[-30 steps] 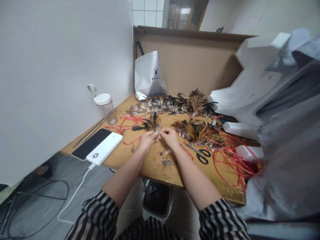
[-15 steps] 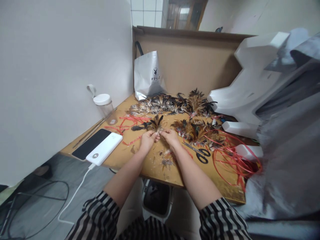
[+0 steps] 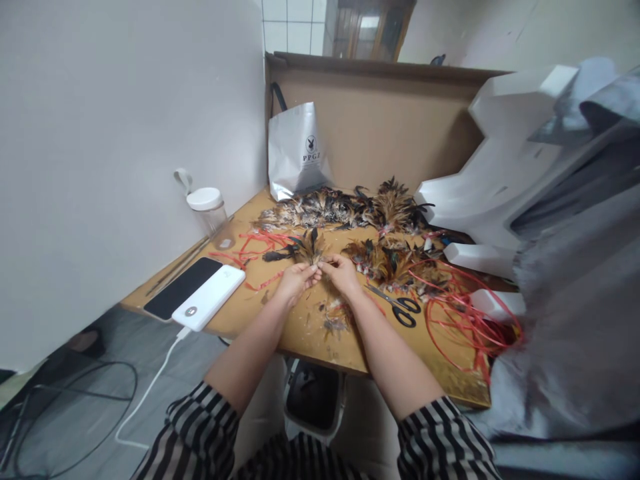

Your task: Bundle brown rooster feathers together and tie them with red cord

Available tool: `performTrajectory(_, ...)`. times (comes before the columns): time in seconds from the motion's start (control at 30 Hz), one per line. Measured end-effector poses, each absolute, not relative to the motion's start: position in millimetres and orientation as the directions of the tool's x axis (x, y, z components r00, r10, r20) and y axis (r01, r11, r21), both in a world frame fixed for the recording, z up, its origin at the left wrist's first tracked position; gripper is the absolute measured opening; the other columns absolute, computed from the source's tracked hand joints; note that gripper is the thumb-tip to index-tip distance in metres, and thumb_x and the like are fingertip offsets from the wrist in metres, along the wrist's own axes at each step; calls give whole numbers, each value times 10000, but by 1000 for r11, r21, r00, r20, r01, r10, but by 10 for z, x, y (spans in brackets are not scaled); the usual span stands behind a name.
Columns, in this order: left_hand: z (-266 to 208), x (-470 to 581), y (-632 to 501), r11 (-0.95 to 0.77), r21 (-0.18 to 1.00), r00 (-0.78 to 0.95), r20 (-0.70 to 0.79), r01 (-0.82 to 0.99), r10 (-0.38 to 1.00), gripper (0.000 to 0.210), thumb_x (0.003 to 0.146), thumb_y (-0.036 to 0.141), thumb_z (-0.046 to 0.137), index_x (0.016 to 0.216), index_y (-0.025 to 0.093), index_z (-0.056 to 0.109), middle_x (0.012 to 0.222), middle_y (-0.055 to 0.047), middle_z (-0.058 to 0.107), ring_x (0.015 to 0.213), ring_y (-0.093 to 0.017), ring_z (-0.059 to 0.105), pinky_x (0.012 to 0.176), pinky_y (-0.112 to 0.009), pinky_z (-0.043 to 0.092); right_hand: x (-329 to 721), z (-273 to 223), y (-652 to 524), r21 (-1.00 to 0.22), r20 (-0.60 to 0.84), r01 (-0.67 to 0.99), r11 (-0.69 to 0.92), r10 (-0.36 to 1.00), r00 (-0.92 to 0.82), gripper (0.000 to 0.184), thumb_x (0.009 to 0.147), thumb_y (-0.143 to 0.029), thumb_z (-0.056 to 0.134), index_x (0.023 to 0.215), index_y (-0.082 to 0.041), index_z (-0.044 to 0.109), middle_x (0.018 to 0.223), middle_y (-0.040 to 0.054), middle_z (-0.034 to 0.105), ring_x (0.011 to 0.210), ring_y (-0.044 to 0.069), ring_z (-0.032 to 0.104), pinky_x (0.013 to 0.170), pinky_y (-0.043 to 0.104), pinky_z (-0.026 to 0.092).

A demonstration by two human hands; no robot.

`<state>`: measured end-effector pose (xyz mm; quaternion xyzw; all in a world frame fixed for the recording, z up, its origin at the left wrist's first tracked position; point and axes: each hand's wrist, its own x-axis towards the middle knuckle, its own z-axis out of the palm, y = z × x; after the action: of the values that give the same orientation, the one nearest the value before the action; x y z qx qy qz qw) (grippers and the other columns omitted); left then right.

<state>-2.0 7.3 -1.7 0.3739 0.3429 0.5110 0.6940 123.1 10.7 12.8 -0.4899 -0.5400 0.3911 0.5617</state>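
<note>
Between my two hands a small bunch of brown and black feathers (image 3: 311, 248) stands upright, its quill ends pinched low down. My left hand (image 3: 299, 280) is closed on the base of the bunch. From the right, my right hand (image 3: 341, 273) has thumb and fingertips pressed together at the same base; fine detail there is too small to make out. Black-handled scissors (image 3: 397, 306) lie just right of my right wrist. Behind the bunch, dark loose feathers (image 3: 279, 254) rest on the wooden table (image 3: 300, 340). Feather scraps (image 3: 334, 315) lie between my forearms.
Feather piles (image 3: 325, 208) line the back, with more feather bunches (image 3: 395, 263) at right. Red plastic strips (image 3: 465, 313) tangle on the right; others lie left. A phone (image 3: 185, 287), white power bank (image 3: 210, 297), lidded jar (image 3: 207, 207) and silver bag (image 3: 295, 150) also stand or lie here.
The feather bunch between my hands has turned and spread a little fuller. My left hand has shifted slightly; my right fingers have moved slightly at the base.
</note>
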Motion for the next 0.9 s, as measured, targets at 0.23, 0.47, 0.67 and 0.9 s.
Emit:
performTrajectory(0.23, 15, -12, 61, 137, 901, 222, -46, -411, 974, 176, 606, 228, 688, 665, 77, 621, 591, -39, 601, 502, -56, 513, 501, -169, 390, 1219, 147, 74, -983, 106, -144, 112, 993, 46, 215, 520, -321, 692, 615, -158, 588, 577, -32, 576, 545, 95, 486, 591, 235, 376)
performTrajectory(0.47, 37, -45, 56, 182, 900, 323, -50, -395, 945, 211, 601, 259, 697, 691, 79, 635, 617, -39, 605, 537, -58, 522, 527, -169, 395, 1268, 144, 90, -952, 25, -306, 4, 997, -66, 238, 493, -301, 736, 625, -147, 611, 564, -17, 593, 539, 101, 520, 594, 246, 400)
performTrajectory(0.67, 29, -68, 62, 171, 931, 357, -48, -322, 933, 201, 622, 277, 677, 653, 87, 619, 574, -28, 588, 492, -57, 503, 515, -182, 385, 1301, 193, 49, -937, 16, -344, -60, 977, -214, 223, 535, -298, 719, 619, -144, 582, 529, -22, 569, 505, 104, 517, 586, 262, 419)
performTrajectory(0.9, -21, -59, 109, -56, 988, 279, 94, -143, 956, 174, 647, 266, 615, 578, 109, 589, 505, -5, 570, 460, -82, 496, 505, -209, 399, 1109, 107, 27, -992, 97, -81, 97, 995, 2, 334, 544, -392, 685, 494, -165, 445, 422, -72, 424, 414, 62, 374, 436, 200, 298)
